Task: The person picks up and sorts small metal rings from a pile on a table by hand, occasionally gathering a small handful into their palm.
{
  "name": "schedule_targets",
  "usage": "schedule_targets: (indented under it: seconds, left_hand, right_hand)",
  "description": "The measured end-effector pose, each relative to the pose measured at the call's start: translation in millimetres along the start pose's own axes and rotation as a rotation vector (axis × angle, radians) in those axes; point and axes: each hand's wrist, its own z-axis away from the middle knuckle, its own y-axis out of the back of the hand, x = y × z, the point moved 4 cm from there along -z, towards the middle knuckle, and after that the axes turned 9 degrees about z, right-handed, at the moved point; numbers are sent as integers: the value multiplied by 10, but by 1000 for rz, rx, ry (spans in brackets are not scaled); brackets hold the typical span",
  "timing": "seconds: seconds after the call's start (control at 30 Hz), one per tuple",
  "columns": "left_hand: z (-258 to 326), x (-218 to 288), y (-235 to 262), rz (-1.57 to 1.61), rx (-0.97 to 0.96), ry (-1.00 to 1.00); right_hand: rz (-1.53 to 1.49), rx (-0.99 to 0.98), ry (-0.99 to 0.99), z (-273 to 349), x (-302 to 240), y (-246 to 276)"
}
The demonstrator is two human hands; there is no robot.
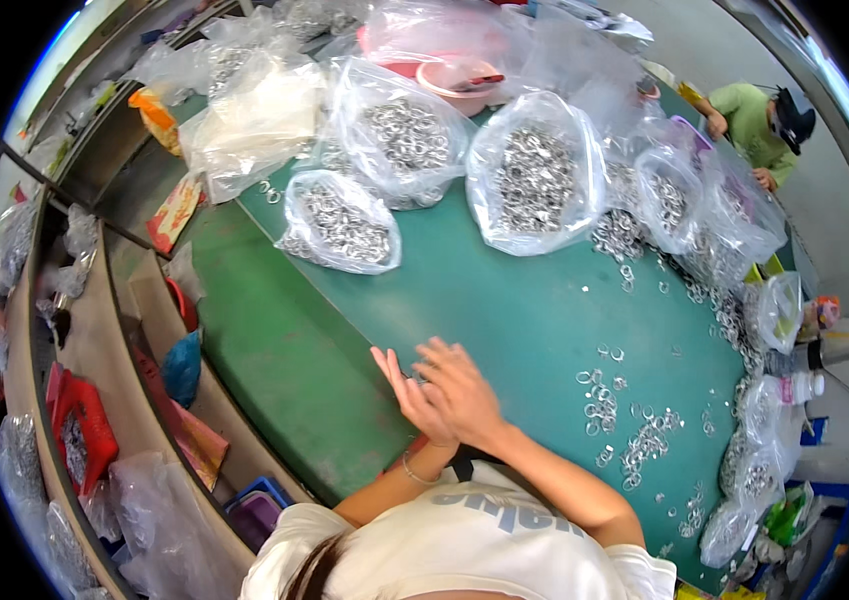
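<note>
My left hand lies on the green table near its front edge, fingers stretched out toward the upper left. My right hand rests over the left one, its fingers spread. Nothing large is in either hand, and the spot where they overlap is hidden. A thin bracelet circles my left wrist. Loose small metal rings lie scattered on the table to the right of my hands, with a denser patch of rings further right.
Clear plastic bags of metal rings stand across the far half of the table, more bags along the right edge. A pink bowl sits at the back. Another person in a green top works far right. Cluttered shelves run along the left.
</note>
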Motion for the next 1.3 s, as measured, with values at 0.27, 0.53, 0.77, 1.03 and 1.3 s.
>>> schedule_targets:
  seconds: [0.27, 0.53, 0.77, 1.03, 1.3]
  left_hand:
    - [95, 240, -65, 415, 98, 420]
    - [-456, 513, -371, 663, -47, 586]
    - [-2639, 125, -1646, 846, -117, 509]
    - [-2998, 247, -1512, 651, -165, 155]
    - [-143, 764, -1445, 56, -1616, -111]
  right_hand:
    - [-785, 48, -248, 6, -114, -15]
    - [-1326, 309, -652, -262, -81, 141]
    - [-1302, 592, -366, -2561, 152, 741]
    - [-446, 167, -166, -1317, 437, 367]
    - [239, 299, -585, 1631, 242, 1464]
